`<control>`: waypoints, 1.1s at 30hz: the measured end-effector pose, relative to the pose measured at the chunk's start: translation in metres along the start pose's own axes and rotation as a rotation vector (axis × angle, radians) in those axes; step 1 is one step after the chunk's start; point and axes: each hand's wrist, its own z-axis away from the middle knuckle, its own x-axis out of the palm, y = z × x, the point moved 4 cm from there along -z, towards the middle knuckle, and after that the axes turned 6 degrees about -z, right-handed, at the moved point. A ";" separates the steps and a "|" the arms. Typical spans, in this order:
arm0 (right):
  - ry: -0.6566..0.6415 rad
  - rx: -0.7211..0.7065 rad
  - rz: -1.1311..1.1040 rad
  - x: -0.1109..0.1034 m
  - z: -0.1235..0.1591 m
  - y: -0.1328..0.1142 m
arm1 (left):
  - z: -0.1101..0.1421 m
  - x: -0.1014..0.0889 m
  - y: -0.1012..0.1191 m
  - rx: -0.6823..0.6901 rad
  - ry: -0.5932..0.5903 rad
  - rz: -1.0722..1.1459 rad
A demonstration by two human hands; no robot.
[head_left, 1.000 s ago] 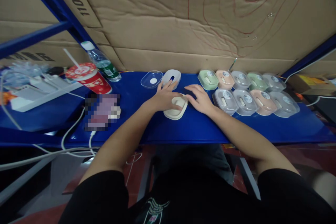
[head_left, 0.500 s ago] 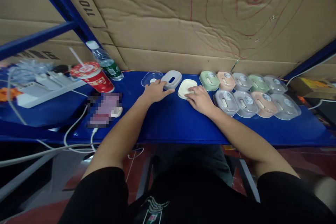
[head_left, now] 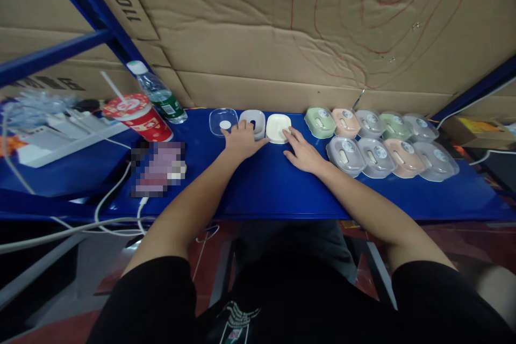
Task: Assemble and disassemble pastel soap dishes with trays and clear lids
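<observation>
Three parts lie side by side along the back of the blue table: a clear plastic lid (head_left: 220, 117) with a white round label, a pale grey tray with a slot (head_left: 258, 118), and a cream-coloured shallow dish (head_left: 277, 124). My left hand (head_left: 242, 142), fingers spread, rests over the front of the grey tray and reaches towards the lid. Its fingers hide part of the tray. My right hand (head_left: 302, 150) is open, with its fingertips touching the right side of the cream dish. Neither hand grips anything.
Two rows of lidded boxes in green, peach and grey, among them a grey box (head_left: 345, 156), stand at the right. At the left are a red paper cup (head_left: 143, 123), a water bottle (head_left: 161, 99), a blurred-out phone (head_left: 159, 169), cables and a white power strip (head_left: 48, 145). Cardboard (head_left: 234, 27) walls the back.
The cream dish has gone from the table's middle to the back, beside the grey tray. The lid and tray have shifted left. My left hand has left the dish for the tray.
</observation>
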 end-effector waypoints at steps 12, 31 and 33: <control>-0.075 0.045 0.156 -0.013 0.008 -0.011 | -0.019 0.000 -0.030 -0.135 0.030 -0.043; 0.110 0.219 0.546 -0.040 0.010 -0.013 | -0.028 0.010 -0.033 0.021 0.097 0.051; 0.154 0.147 0.515 -0.041 0.011 -0.024 | -0.027 0.008 -0.032 0.018 0.125 0.050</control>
